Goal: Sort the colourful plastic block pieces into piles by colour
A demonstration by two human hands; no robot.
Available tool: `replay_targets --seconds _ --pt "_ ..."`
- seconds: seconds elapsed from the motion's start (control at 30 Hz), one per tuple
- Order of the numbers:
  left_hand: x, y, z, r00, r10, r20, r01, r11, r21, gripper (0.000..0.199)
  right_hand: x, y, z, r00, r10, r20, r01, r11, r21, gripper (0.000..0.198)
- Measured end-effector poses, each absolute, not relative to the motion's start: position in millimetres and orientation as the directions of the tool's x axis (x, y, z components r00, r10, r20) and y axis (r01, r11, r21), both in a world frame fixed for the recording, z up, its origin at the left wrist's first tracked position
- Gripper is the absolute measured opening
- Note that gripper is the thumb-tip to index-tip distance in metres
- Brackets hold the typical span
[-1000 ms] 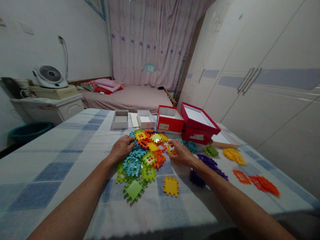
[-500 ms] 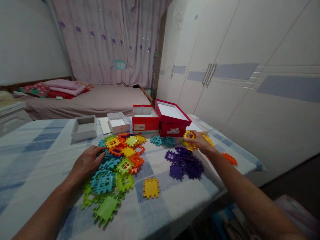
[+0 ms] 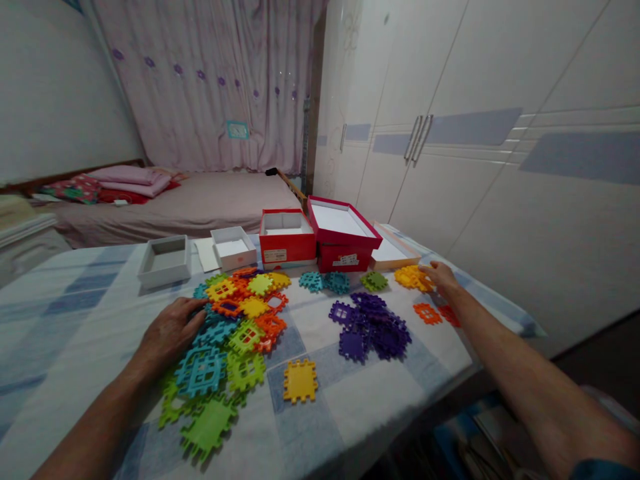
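Note:
My left hand (image 3: 173,328) rests at the left edge of a mixed pile of interlocking plastic tiles (image 3: 245,337), its fingers stretched out and thumb apart. The tiles are teal, green, yellow and orange with notched edges; some have window-like cutouts. At the far right, my right hand (image 3: 441,277) is at a small stack of yellow tiles (image 3: 413,278), its fingers closed at the stack's right edge. Orange tiles (image 3: 427,313) lie just below it. A purple tile heap (image 3: 373,327), two teal tiles (image 3: 324,283) and a green tile (image 3: 374,281) lie between the hands.
A single yellow square tile (image 3: 300,381) lies near the front edge. Along the back stand a grey box (image 3: 165,270), a white box (image 3: 235,259), a red box (image 3: 287,252), a crimson box (image 3: 345,257) and a shallow tray (image 3: 407,259). A wardrobe (image 3: 500,213) rises at the right.
My right hand has moved right with yellow tiles from above the purple heap to the yellow stack. The green tile and orange tiles are now uncovered. My left hand stays beside the pile.

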State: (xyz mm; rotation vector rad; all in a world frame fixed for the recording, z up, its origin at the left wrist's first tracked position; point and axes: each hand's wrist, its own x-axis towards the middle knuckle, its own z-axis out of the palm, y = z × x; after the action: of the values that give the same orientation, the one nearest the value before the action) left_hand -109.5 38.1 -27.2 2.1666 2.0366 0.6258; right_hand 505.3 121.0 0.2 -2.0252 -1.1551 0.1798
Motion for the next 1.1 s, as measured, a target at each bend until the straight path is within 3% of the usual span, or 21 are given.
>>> replay_targets --seconds 0.13,0.27,0.43,0.63,0.83,1.1 --pt "-106.4 37.0 -23.9 0.018 0.974 0.226 0.934 -0.096 0.343 0.048 493.9 117.8 1.5 0.594 0.747 0.3 0.731 -0.345 -0.588 0.046" --pt "-108.1 38.3 -26.0 0.005 0.969 0.246 0.93 -0.095 0.356 0.045 465.4 117.0 3.9 0.267 0.851 0.452 0.926 -0.097 -0.365 0.041" --pt "-112.6 40.6 -30.9 0.015 0.96 0.28 0.916 -0.126 0.382 0.043 432.2 127.5 3.3 0.015 0.941 0.337 0.984 0.046 -0.17 0.035" --pt "-114.7 44.0 -33.6 -0.014 0.962 0.274 0.888 -0.114 0.446 0.038 426.0 144.8 4.7 0.0 0.951 0.31 0.988 0.047 -0.146 0.037" --pt "-115.7 44.0 -34.1 -0.051 0.955 0.293 0.849 -0.113 0.517 0.032 425.8 162.5 7.2 -0.047 0.968 0.245 0.989 0.08 -0.126 0.026" --pt "-114.3 39.9 -28.3 -0.039 0.953 0.299 0.859 -0.121 0.498 0.037 458.4 183.9 6.6 0.041 0.958 0.282 0.992 -0.005 -0.129 0.029"
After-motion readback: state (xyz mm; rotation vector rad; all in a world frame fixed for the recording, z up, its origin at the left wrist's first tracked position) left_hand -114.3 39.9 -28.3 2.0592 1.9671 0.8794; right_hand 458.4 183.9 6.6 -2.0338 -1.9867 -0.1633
